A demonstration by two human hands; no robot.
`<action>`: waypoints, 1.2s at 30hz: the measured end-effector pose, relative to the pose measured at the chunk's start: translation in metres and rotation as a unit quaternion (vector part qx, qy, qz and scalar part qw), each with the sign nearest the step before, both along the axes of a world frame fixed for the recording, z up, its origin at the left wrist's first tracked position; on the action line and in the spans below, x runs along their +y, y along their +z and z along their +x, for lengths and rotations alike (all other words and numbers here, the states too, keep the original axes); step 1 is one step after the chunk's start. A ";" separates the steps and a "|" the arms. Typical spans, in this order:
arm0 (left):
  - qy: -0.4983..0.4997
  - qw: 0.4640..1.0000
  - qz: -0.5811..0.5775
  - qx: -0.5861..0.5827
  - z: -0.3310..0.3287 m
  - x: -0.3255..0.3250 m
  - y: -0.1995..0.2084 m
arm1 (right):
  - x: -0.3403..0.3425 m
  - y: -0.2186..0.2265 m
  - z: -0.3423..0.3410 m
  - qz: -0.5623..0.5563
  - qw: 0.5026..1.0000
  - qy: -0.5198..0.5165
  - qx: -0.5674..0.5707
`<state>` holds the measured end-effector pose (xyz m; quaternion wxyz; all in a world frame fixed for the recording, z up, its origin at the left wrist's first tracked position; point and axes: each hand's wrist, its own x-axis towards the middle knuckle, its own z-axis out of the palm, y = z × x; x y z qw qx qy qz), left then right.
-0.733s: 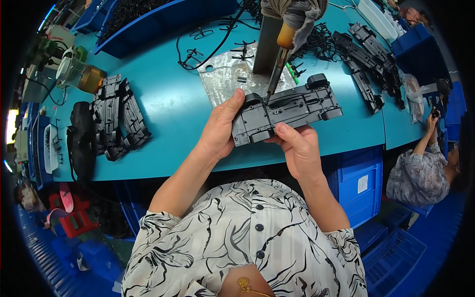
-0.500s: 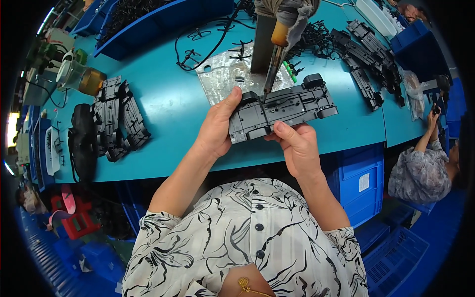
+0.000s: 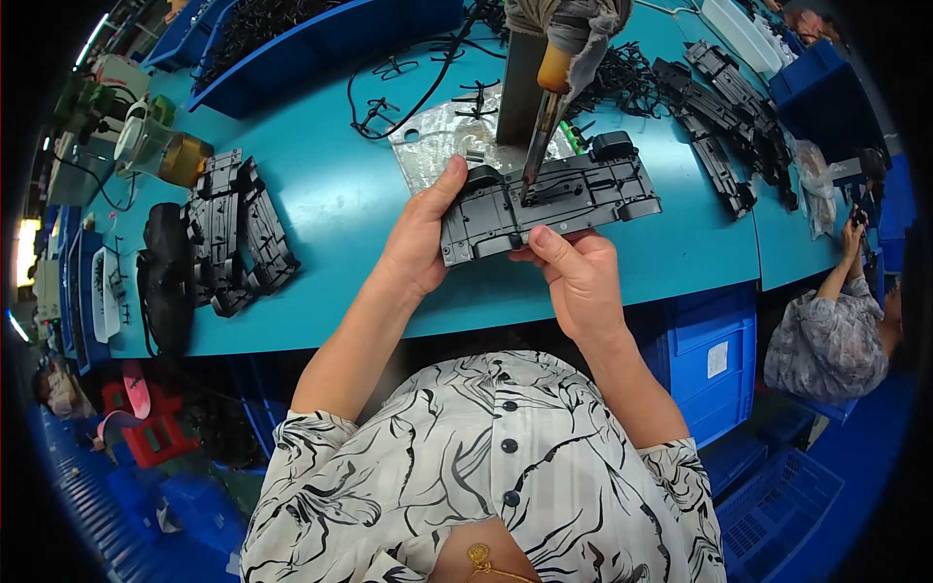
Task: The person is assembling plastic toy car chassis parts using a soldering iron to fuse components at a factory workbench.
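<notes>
A dark grey plastic toy-car chassis (image 3: 564,199) is held flat above the teal table (image 3: 330,204), underside up. My left hand (image 3: 420,243) grips its left end, thumb on top by a wheel arch. My right hand (image 3: 575,272) supports it from below at the front edge, thumb on the rim. A hanging power screwdriver (image 3: 546,92) with an orange collar and cloth-wrapped body comes down from above. Its bit touches the chassis near the middle.
A stack of black chassis parts (image 3: 238,233) lies at the left, more black parts (image 3: 724,126) at the right. A clear plastic bag (image 3: 442,141) lies behind the chassis. Blue bins (image 3: 321,34) line the back. Another person (image 3: 836,330) sits at the right, by blue crates (image 3: 705,360).
The chassis has shifted slightly up under the screwdriver bit. Both hands keep the same grip.
</notes>
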<state>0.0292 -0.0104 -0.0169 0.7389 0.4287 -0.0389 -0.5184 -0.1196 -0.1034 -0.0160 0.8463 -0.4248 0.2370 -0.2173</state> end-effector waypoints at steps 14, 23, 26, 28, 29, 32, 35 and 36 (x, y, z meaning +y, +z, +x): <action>-0.016 1.000 0.010 -0.002 -0.002 -0.002 0.006 | 0.001 0.005 0.002 -0.009 1.000 0.004 -0.013; -0.018 1.000 0.024 -0.006 0.000 -0.002 0.003 | 0.002 0.006 0.004 -0.020 1.000 -0.002 -0.007; -0.014 0.999 0.034 0.003 0.000 -0.002 0.003 | 0.001 0.005 0.003 -0.026 1.000 0.001 -0.003; -0.013 0.999 0.035 0.002 0.000 -0.002 0.003 | 0.002 0.004 0.004 -0.028 1.000 -0.002 -0.003; -0.013 0.999 0.036 0.001 0.000 -0.002 0.003 | 0.003 0.004 0.004 -0.029 1.000 -0.006 -0.003; -0.015 0.999 0.039 0.003 0.000 -0.002 0.005 | 0.002 0.003 0.003 -0.037 0.999 -0.002 0.001; -0.011 0.999 0.043 0.002 -0.001 -0.002 0.008 | 0.003 0.004 0.004 -0.040 0.999 -0.004 -0.001; -0.011 0.999 0.043 0.003 -0.001 -0.002 0.010 | 0.003 0.004 0.004 -0.040 0.999 -0.004 -0.001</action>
